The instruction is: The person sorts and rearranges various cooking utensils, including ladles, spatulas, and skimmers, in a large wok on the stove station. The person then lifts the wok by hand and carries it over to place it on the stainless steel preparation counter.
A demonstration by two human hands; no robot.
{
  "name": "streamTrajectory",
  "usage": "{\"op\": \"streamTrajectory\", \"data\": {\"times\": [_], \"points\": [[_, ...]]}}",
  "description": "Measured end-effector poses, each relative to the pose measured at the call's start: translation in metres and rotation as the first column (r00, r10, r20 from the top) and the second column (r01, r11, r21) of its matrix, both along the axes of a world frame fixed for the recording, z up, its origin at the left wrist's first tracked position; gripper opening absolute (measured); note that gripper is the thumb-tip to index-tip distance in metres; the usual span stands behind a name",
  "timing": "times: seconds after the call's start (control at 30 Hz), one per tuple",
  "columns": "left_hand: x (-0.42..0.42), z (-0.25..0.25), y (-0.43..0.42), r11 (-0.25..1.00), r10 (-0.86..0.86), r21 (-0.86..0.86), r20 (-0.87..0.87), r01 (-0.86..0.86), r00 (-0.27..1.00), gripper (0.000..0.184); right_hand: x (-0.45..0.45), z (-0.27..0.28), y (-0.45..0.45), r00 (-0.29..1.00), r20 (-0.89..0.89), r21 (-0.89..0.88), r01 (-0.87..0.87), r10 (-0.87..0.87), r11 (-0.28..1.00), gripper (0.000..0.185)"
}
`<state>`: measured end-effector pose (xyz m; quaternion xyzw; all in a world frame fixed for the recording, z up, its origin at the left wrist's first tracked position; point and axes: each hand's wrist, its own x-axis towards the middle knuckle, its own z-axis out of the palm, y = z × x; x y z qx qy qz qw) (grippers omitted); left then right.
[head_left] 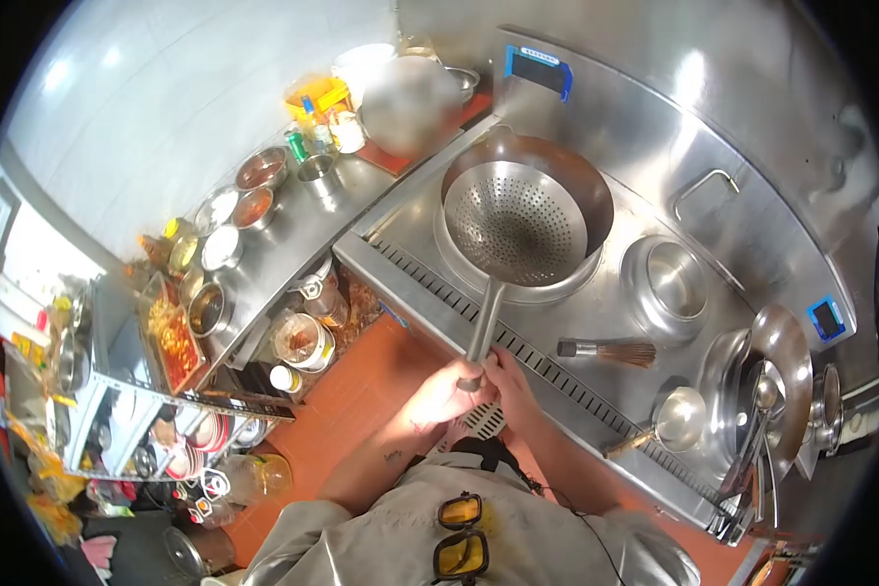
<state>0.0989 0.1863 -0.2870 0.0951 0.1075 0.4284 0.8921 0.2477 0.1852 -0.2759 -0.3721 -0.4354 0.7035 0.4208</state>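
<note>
A large perforated metal strainer rests with its bowl over a dark wok on the stove. Its long handle points back toward my body. My left hand is closed around the handle's end. Pressed up against that same end is my right hand, its fingers closed and partly hidden. Right of the wok, a bamboo brush lies on the steel top. A ladle lies farther right near the front edge.
A metal pot sits in a second burner ring. At far right stands another wok with utensils. Bowls of sauces line the left counter. Below are jars and a white tub. A slotted drain runs along the stove front.
</note>
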Motion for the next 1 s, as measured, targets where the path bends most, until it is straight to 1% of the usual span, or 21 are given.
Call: {"op": "streamTrajectory", "data": {"times": [0.03,0.1,0.13,0.2,0.27,0.3,0.33,0.43,0.47,0.57,0.63,0.67,0.77,0.8,0.9,1.0], "points": [[-0.001,0.014,0.010,0.999,0.035,-0.027,-0.057,-0.036,0.998,0.029,-0.004,-0.001,0.010,1.000,-0.009,-0.028,0.012,-0.012,1.000,0.040],[-0.005,0.005,0.035,1.000,0.018,-0.001,-0.069,-0.018,0.997,0.027,-0.009,-0.001,0.034,0.999,-0.016,-0.067,0.037,-0.038,0.997,0.038],[-0.006,0.003,0.046,1.000,0.016,-0.025,-0.083,-0.019,0.996,0.026,-0.007,-0.002,0.043,0.999,-0.031,-0.084,-0.007,0.005,0.996,0.037],[-0.011,0.001,0.064,0.997,0.012,-0.070,-0.118,-0.020,0.993,0.025,-0.012,-0.006,0.061,1.000,-0.012,-0.068,0.027,-0.028,0.997,0.038],[-0.025,-0.018,0.091,0.998,-0.058,0.026,-0.105,0.061,0.993,0.029,-0.019,0.002,0.076,0.998,0.020,-0.063,0.059,-0.058,0.996,0.036],[-0.029,-0.024,0.102,0.992,-0.097,0.073,-0.099,0.104,0.990,0.031,-0.021,-0.003,0.084,0.998,0.002,-0.080,0.056,-0.056,0.995,0.035],[-0.029,-0.018,0.108,0.998,-0.062,0.015,-0.190,0.066,0.980,0.029,-0.023,-0.014,0.093,0.998,-0.013,-0.097,0.054,-0.055,0.994,0.034],[-0.039,-0.029,0.141,0.988,-0.152,0.022,-0.106,0.156,0.983,0.028,-0.034,-0.024,0.114,0.994,-0.038,-0.100,0.095,-0.099,0.991,0.032],[-0.043,-0.031,0.149,0.984,-0.179,-0.001,-0.085,0.180,0.980,0.026,-0.041,-0.024,0.119,0.991,-0.045,-0.093,0.118,-0.123,0.989,0.032],[-0.055,-0.032,0.171,0.977,-0.213,-0.040,-0.106,0.210,0.971,0.021,-0.062,-0.017,0.132,0.976,0.007,-0.123,0.217,-0.218,0.968,0.035],[-0.064,-0.036,0.186,0.961,-0.276,-0.018,-0.046,0.276,0.960,0.018,-0.071,-0.027,0.140,0.974,-0.047,-0.110,0.215,-0.221,0.970,0.040],[-0.071,-0.040,0.193,0.953,-0.302,-0.008,-0.015,0.302,0.953,0.017,-0.077,-0.044,0.148,0.970,-0.023,-0.124,0.238,-0.242,0.963,0.044],[-0.085,-0.052,0.213,0.928,-0.370,-0.019,0.067,0.372,0.927,0.015,-0.098,-0.041,0.158,0.955,0.015,-0.141,0.296,-0.297,0.945,0.044],[-0.090,-0.051,0.218,0.914,-0.403,-0.008,0.114,0.407,0.908,0.016,-0.105,-0.045,0.162,0.949,-0.009,-0.144,0.312,-0.316,0.939,0.043],[-0.104,-0.049,0.227,0.903,-0.423,-0.046,0.077,0.427,0.903,0.016,-0.117,-0.050,0.166,0.940,0.002,-0.158,0.338,-0.342,0.928,0.043],[-0.116,-0.052,0.243,0.858,-0.505,-0.052,0.088,0.510,0.859,0.017,-0.129,-0.053,0.167,0.919,-0.012,-0.162,0.386,-0.393,0.908,0.043]]}}
